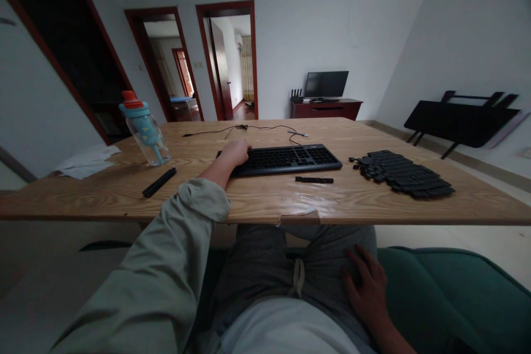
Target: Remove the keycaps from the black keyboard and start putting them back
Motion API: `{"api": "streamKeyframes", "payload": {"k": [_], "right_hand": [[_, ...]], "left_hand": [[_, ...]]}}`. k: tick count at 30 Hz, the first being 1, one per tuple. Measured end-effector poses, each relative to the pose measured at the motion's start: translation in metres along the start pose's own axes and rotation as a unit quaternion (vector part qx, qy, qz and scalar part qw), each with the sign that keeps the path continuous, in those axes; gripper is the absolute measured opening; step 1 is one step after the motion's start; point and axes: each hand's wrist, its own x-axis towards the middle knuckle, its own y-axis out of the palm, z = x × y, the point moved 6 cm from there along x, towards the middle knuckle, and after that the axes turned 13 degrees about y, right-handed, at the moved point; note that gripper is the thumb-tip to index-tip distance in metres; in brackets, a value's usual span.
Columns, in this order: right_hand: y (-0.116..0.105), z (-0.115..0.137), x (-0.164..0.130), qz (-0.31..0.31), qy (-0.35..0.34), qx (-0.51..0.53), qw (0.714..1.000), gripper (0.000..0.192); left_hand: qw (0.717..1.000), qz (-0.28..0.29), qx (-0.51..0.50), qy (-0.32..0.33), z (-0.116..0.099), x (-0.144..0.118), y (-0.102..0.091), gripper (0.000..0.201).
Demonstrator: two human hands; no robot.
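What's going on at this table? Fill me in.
A person sits at a wooden table. Their left hand rests on the left end of a black keyboard, whose keys look removed. A pile of loose black keys lies to its right. The right hand lies flat on their lap. A water bottle stands at left.

Keyboard (pixel 286 159) sits mid worktop (pixel 265 199), cable (pixel 249 128) behind it, loose keys (pixel 402 174) off to its right, bottle (pixel 145 130) far left, left hand (pixel 235 152) on the keyboard's left end.
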Motion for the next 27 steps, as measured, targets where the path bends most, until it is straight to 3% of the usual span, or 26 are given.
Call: {"api": "streamKeyframes", "payload": {"k": [2,6,12,16,20,23,27], "right_hand": [[-0.001,0.0,0.0,0.0,0.002,0.001,1.0,0.033],[0.0,0.0,-0.001,0.006,0.01,-0.001,1.0,0.034],[0.002,-0.003,-0.002,0.004,0.017,0.002,1.0,0.033],[0.004,-0.005,-0.003,0.008,0.023,0.013,1.0,0.034],[0.004,-0.004,-0.004,0.011,0.02,0.008,1.0,0.035],[0.003,-0.004,-0.003,0.006,0.006,0.002,1.0,0.035],[0.002,-0.004,-0.003,0.002,-0.002,0.001,1.0,0.035]], "left_hand": [[0.999,-0.019,-0.002,-0.037,0.013,-0.006,-0.004,0.041],[0.997,0.009,-0.013,-0.071,0.025,-0.012,-0.003,0.041],[0.999,-0.001,-0.019,-0.029,0.01,-0.007,-0.003,0.043],[0.993,-0.052,-0.04,0.094,-0.035,-0.003,-0.01,0.041],[0.948,-0.1,-0.141,0.268,-0.104,-0.008,-0.019,0.036],[0.921,-0.084,-0.175,0.339,-0.142,-0.011,-0.021,0.028],[0.912,-0.034,-0.164,0.375,-0.16,-0.009,-0.012,0.021]]}}
